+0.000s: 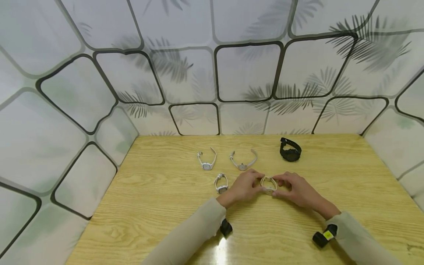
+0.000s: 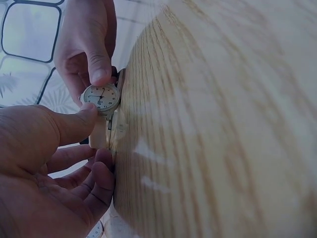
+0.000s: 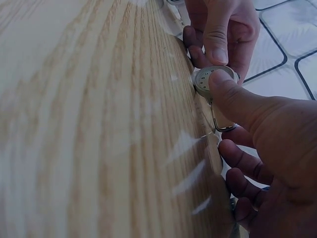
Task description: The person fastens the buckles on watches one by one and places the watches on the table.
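A wristwatch (image 1: pixel 269 191) with a pale cream strap and a round, numbered dial stands on the table between both hands. My left hand (image 1: pixel 246 185) pinches its left side, and the thumb touches the edge of the case in the left wrist view. From the other side my right hand (image 1: pixel 296 189) pinches the same watch; in the right wrist view its thumb covers part of the dial (image 3: pixel 204 79). The strap forms a loop behind the case. Just left of my left hand is a white-strapped watch (image 1: pixel 222 189) with its strap looped.
Farther back on the wooden table (image 1: pixel 159 206) lie a white watch with a squarish face (image 1: pixel 207 166), a pale watch with its strap spread (image 1: pixel 243 167) and, to the right, a black watch (image 1: pixel 292 156). A patterned cloth wall (image 1: pixel 248 73) rises behind the table.
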`<state>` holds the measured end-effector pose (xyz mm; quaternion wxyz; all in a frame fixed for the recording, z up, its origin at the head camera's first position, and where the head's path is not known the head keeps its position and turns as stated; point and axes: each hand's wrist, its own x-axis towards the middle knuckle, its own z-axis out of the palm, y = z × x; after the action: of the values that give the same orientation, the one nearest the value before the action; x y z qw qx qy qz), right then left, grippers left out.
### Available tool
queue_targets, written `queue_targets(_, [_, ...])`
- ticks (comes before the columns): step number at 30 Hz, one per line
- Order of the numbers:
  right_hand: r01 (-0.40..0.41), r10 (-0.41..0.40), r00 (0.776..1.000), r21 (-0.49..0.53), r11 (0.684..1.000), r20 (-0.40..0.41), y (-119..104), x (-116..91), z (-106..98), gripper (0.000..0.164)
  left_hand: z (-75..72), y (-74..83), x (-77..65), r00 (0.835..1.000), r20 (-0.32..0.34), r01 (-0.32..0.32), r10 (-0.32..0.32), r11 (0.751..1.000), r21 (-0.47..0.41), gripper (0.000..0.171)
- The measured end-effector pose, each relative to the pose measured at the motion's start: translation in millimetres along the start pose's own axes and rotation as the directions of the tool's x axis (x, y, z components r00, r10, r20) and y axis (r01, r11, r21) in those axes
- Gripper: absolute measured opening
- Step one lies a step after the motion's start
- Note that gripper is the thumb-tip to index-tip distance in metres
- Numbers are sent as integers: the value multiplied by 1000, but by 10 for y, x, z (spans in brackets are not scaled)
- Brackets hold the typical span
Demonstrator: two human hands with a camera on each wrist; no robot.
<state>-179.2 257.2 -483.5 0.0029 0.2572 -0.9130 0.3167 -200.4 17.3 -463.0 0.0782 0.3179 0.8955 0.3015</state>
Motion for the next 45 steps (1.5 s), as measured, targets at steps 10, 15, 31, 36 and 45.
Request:
queue_targets(10, [-29,28,998,25,999,61,-48,7,-103,56,-34,43,-8,999,12,44,-44,997,-67,51])
queue_targets(15, [-69,63,987,40,997,150,-73,55,-221,67,-59,45,-2,997,25,76,-73,987,-142,53])
queue_targets(31, [-77,75,994,21,997,82,-213,195,-418,62,-300,15,-98,992,-87,66,-87,973,-220,48])
queue_targets(36, [-68,66,996,30,997,61,-220,232,-400,63,-338,-5,-127,988,-129,53,-80,978,-202,47])
queue_targets(45, [-108,105,993,63,992,51,-266,412,-366,67,-451,-63,-153,974,-203,52,-105,967,-251,45])
